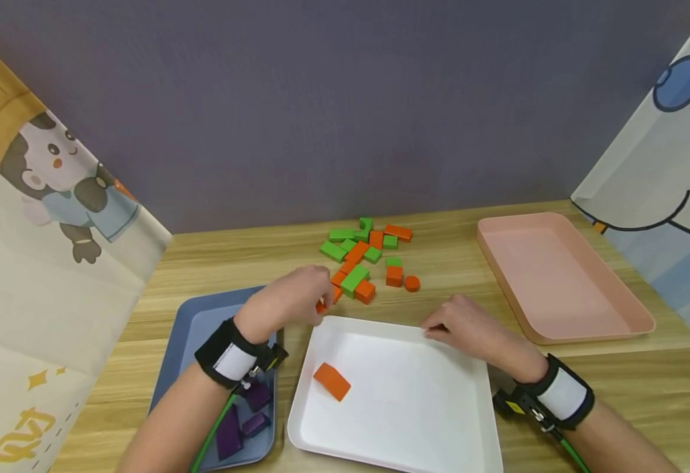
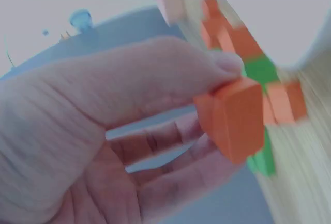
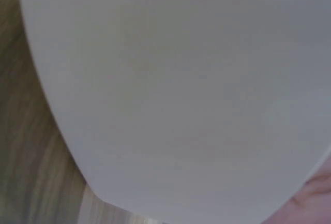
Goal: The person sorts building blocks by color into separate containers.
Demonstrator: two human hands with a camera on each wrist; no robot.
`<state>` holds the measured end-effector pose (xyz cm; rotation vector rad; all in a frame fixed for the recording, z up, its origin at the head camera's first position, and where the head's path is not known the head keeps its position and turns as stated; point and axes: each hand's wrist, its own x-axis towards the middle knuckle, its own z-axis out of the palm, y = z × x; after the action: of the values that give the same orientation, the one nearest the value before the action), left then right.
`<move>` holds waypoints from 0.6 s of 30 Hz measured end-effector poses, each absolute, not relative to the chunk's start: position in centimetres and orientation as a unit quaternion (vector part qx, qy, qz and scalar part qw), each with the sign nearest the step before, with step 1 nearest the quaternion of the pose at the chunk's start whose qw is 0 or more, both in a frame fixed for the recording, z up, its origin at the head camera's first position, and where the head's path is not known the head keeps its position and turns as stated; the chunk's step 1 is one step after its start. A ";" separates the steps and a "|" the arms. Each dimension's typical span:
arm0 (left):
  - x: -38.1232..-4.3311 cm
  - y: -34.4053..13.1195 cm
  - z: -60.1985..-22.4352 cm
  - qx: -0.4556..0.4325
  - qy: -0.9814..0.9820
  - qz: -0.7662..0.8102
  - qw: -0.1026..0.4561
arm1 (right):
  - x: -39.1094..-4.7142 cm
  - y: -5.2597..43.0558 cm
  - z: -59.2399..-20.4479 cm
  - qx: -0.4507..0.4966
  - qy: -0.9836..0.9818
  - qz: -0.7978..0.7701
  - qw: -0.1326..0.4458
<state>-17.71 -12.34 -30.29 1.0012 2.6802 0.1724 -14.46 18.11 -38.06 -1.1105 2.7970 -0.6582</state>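
Observation:
My left hand (image 1: pixel 294 295) pinches an orange block (image 2: pixel 238 120) between thumb and fingers, just outside the far left corner of the white tray (image 1: pixel 404 453). Much of that block is hidden by the hand in the head view. At the tray's far rim, my right hand (image 1: pixel 465 328) holds the edge, its fingers bent; the right wrist view shows only a bit of the hand (image 3: pixel 310 198) beside the rim. One orange block (image 1: pixel 332 382) lies inside the tray. Beyond the tray is a loose cluster of orange and green blocks, including a green block (image 1: pixel 354 280).
To the left, a blue tray (image 1: pixel 167 364) holds several purple blocks, among them a long purple block (image 1: pixel 229 433). A pink tray (image 1: pixel 569 282) stands at the right. Behind the wooden table (image 1: pixel 232 256) rises a dark grey panel (image 1: pixel 345 112).

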 end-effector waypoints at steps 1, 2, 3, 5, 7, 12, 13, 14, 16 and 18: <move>-16.9 -11.9 -30.1 0.348 0.925 0.053 0.141 | -14.5 18.1 -38.1 -0.360 0.908 -0.213 0.031; -16.2 -11.4 -30.1 0.352 0.923 0.047 0.148 | -14.5 18.1 -38.1 -0.359 0.908 -0.211 0.031; -15.4 -10.9 -30.1 0.358 0.920 0.040 0.155 | -14.5 18.1 -38.1 -0.360 0.909 -0.210 0.030; -14.1 -9.9 -30.2 0.379 0.910 0.030 0.165 | -14.5 18.1 -38.1 -0.361 0.909 -0.209 0.029; -12.9 -9.1 -30.4 0.407 0.897 0.019 0.172 | -14.5 18.1 -38.2 -0.362 0.908 -0.208 0.027; -10.6 -7.9 -31.5 0.483 0.857 0.005 0.176 | -14.5 18.1 -38.2 -0.362 0.907 -0.213 0.028; -10.3 -7.8 -31.8 0.497 0.850 0.006 0.177 | -14.5 18.1 -38.2 -0.361 0.907 -0.214 0.029; -9.9 -7.7 -32.2 0.506 0.844 0.007 0.178 | -14.5 18.1 -38.2 -0.360 0.907 -0.215 0.030; -9.4 -7.6 -32.9 0.522 0.835 0.006 0.176 | -14.5 18.1 -38.2 -0.359 0.908 -0.215 0.031; -8.8 -7.4 -33.6 0.529 0.829 0.006 0.181 | -14.5 18.2 -38.2 -0.360 0.908 -0.214 0.030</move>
<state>-8.85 -7.38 -33.61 1.4940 2.3414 0.0172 -14.51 18.15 -38.19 -1.1085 2.7989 -0.6607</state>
